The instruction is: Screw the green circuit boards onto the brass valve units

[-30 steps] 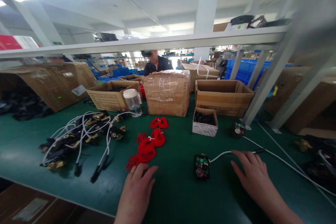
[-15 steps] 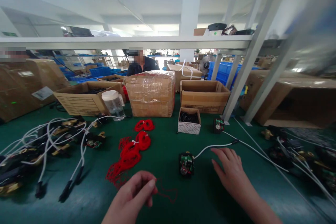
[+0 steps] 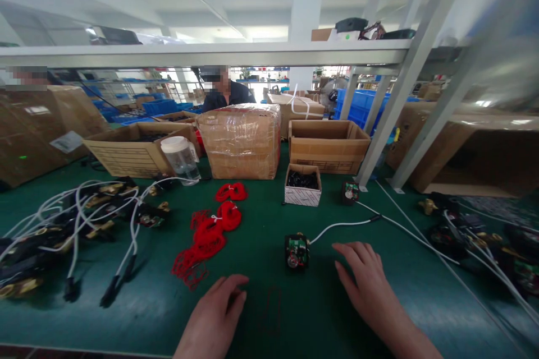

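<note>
My left hand point(image 3: 219, 308) is at the front of the green table, holding nothing, with a gap between thumb and fingers. Just right of it lies a thin dark red loop of cord point(image 3: 273, 309). My right hand point(image 3: 362, 275) rests open, fingers spread, to the right of a small black module with a green circuit board point(image 3: 297, 252). A white cable point(image 3: 337, 225) runs from that module to a dark joint above my right hand. Behind the left hand lie bundles of red cord point(image 3: 210, 235), some tied with white.
Piled modules with white cables lie at left point(image 3: 105, 207) and right point(image 3: 475, 241). Behind are a small box of black parts point(image 3: 303, 193), another module point(image 3: 350, 193), a water jug point(image 3: 182, 160) and cardboard boxes point(image 3: 242, 143). Shelf posts point(image 3: 391, 84) stand at right; a person point(image 3: 231, 95) is beyond.
My left hand has let go of the red cord, which now lies on the table, and its pinch has opened. My right hand has barely moved. The view has tilted slightly downward.
</note>
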A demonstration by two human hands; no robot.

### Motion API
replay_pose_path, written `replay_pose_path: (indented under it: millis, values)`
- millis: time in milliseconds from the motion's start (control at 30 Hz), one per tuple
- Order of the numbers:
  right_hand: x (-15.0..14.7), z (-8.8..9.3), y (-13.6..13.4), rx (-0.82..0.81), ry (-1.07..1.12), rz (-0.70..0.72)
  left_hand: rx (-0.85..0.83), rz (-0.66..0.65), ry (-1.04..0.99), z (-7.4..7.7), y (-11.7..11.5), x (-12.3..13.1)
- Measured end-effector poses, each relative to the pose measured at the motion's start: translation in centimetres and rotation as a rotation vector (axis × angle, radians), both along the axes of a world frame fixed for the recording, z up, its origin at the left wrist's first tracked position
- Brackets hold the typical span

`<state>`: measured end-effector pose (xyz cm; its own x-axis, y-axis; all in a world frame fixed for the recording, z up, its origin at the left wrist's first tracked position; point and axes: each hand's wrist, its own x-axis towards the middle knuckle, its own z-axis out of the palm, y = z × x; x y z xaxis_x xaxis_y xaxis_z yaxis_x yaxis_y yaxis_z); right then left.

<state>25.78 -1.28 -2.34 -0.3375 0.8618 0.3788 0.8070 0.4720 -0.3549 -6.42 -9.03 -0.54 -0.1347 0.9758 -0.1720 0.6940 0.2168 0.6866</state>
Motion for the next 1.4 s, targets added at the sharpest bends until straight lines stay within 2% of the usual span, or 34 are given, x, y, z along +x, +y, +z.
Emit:
replay_pose_path:
  millis: [167,300,433,567,667,800,867,1000,1167,1400]
  values:
    - [-1.4,0.1,-1.9,-0.001,0.095,0.040,0.125,-0.055,-0.007,-1.6,-1.8,1.4]
    - [-2.6,0.5,-3.3,-0.040,0.123,0.091,0.266,0.036,0.123,-3.2,-2.1,1.9]
    - [-3.8,0.5,-4.3,-0.069,0.116,0.221,0.253,0.090,0.070,-3.6,-1.8,1.3]
    - [-5.9,-0.8,-5.3,-0.043,0.077,0.360,0.263,0.108,0.053,-3.6,-1.9,1.3]
    - [-7.6,-1.9,-6.1,-0.027,0.061,0.354,0.290,0.095,0.049,-3.3,-2.3,1.2]
    - [-8.8,-2.6,-7.1,-0.045,-0.015,0.349,0.331,-0.119,0.128,-2.4,-3.5,0.6]
    - [-8.8,-2.6,-7.3,-0.069,-0.037,0.354,0.355,-0.170,0.158,-2.1,-4.0,0.1]
    - [-8.3,-2.5,-7.3,-0.136,0.017,0.329,0.404,-0.060,0.105,-2.4,-4.6,-0.6]
    - [-8.4,-3.3,-7.4,-0.072,-0.050,0.324,0.417,-0.123,0.163,-3.3,-4.9,-0.1]
    - [-7.7,-3.1,-7.6,-0.087,0.038,0.246,0.464,-0.052,0.075,-4.1,-5.2,-0.1]
